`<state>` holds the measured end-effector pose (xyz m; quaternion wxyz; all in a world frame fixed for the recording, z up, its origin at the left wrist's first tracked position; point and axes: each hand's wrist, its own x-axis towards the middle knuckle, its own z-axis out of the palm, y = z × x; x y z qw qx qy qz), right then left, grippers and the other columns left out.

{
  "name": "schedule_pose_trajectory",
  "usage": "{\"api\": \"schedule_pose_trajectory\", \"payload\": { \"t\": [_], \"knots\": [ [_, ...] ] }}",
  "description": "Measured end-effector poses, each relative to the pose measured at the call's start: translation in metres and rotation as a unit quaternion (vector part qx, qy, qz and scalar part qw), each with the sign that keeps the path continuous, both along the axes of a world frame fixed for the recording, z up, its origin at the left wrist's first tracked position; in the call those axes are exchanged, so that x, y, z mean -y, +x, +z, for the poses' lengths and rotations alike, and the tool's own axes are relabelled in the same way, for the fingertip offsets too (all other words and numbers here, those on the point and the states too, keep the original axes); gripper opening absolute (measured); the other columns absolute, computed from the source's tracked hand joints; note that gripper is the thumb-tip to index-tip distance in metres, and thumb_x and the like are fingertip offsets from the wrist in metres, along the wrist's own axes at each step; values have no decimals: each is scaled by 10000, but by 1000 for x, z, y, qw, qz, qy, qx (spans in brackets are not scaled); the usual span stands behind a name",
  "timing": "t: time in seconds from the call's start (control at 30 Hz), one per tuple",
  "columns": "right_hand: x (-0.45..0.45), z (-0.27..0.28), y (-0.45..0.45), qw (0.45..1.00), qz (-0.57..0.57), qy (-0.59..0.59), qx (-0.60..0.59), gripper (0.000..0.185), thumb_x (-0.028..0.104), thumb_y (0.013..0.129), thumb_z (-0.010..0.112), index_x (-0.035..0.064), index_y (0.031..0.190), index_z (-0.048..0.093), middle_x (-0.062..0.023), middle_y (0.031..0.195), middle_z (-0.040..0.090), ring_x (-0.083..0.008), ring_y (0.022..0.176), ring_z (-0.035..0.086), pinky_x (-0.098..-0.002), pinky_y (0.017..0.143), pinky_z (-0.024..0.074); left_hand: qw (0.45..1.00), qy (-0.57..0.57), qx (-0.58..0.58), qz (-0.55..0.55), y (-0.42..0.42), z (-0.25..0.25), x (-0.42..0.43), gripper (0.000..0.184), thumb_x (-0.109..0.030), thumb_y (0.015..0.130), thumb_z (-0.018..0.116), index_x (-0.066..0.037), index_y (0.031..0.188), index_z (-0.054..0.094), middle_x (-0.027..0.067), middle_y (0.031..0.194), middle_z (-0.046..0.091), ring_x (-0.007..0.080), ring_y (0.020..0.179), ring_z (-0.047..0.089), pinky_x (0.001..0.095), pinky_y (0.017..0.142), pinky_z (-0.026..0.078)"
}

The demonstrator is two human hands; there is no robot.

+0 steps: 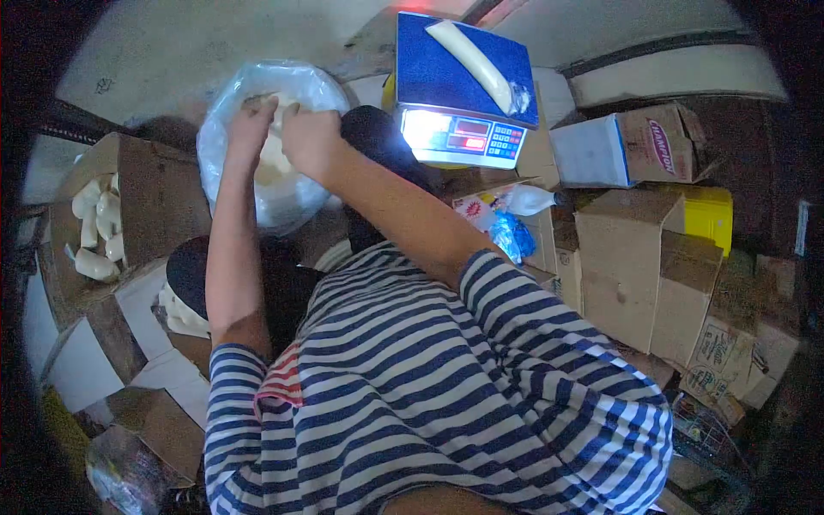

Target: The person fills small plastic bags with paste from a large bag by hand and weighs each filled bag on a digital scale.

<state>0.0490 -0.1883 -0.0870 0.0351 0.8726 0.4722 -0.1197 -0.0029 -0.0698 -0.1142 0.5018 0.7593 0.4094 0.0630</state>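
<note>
My left hand point(251, 129) and my right hand point(309, 142) are close together over a large clear plastic bag point(225, 176) with pale, creamy contents point(273, 163). The fingers of both hands are curled closed, and what they pinch is too small to make out. To the right, a digital scale point(421, 81) with a blue top carries a long, pale, filled plastic tube point(472, 62), lying diagonally. The scale's display is lit.
An open carton point(163, 184) on the left holds several pale filled bags point(105, 210). Cardboard boxes point(618, 257), a yellow container point(711, 219) and a "Champion" box point(657, 146) stand on the right. Blue plastic point(512, 238) lies below the scale.
</note>
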Motion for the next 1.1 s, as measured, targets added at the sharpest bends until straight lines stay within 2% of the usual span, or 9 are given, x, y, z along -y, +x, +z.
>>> {"api": "schedule_pose_trajectory", "payload": {
  "t": [0.07, 0.2, 0.33, 0.43, 0.6, 0.67, 0.83, 0.9, 1.1],
  "knots": [
    [23, 7, 20, 984, -40, 151, -88, 543, 260, 749, 600, -28, 1180, 436, -193, 946, 621, -330, 804, 632, -481, 704, 478, 996, -20, 90, -15, 5, 14, 18, 393, -389, 802, 588, -10, 897, 618, 55, 770, 596, 174, 716, 543, 297, 657, 429],
    [92, 27, 63, 942, -82, 308, -109, 577, 319, 736, 635, 39, 1191, 415, -237, 928, 590, -352, 852, 609, -417, 752, 484, 961, -27, 267, -74, -3, 46, 42, 316, -287, 843, 571, -14, 999, 598, 102, 1006, 586, 182, 901, 537, 309, 782, 427],
    [209, 58, 97, 843, -133, 480, -201, 537, 125, 764, 649, 57, 1234, 399, -135, 983, 583, -217, 923, 580, -306, 768, 477, 963, 75, 240, -92, -53, 39, 23, 284, -209, 836, 585, -24, 1053, 577, 104, 1099, 539, 203, 981, 523, 311, 861, 408],
    [306, 21, 138, 849, -243, 442, -157, 591, 19, 741, 653, 20, 1251, 355, -125, 1089, 534, -175, 967, 535, -292, 771, 468, 982, 90, 152, -70, -118, -28, -28, 262, -175, 844, 583, -26, 1059, 571, 100, 1125, 530, 209, 988, 529, 306, 867, 412],
    [393, -3, 155, 837, -284, 419, -205, 670, 0, 727, 650, 15, 1297, 299, -120, 1095, 497, -180, 966, 520, -292, 794, 452, 979, -128, 133, 81, -202, -16, -35, 301, -219, 879, 548, -34, 1115, 539, 76, 1179, 517, 195, 1024, 520, 323, 884, 409],
    [401, -2, 158, 840, -363, 338, -223, 700, 0, 730, 645, 61, 1329, 287, -95, 1065, 486, -184, 948, 511, -292, 810, 441, 873, -269, 364, 181, -219, -26, -43, 351, -239, 901, 508, -52, 1197, 488, 64, 1146, 525, 184, 1013, 502, 336, 916, 386],
    [383, 3, 170, 858, -362, 334, -147, 628, 197, 766, 670, 132, 1314, 370, -74, 916, 513, -145, 823, 501, -293, 688, 441, 853, -268, 398, 203, -224, -36, -55, 384, -305, 906, 493, -70, 1210, 480, 79, 1180, 525, 209, 1043, 517, 371, 930, 381],
    [375, 7, 177, 888, -409, 205, -55, 562, 289, 782, 655, 104, 1266, 438, -73, 817, 519, -141, 736, 502, -300, 640, 429, 868, -269, 376, 182, -219, -32, -52, 391, -306, 905, 497, -70, 1217, 473, 80, 1195, 518, 210, 1049, 516, 367, 938, 378],
    [382, -24, 202, 923, -204, 288, 155, 510, 308, 802, 624, 129, 1249, 456, -113, 913, 600, -224, 723, 587, -352, 682, 469, 875, -267, 351, 200, -215, -41, -55, 390, -312, 904, 497, -73, 1212, 481, 67, 1197, 522, 209, 1074, 508, 366, 952, 373]
  ]
}}
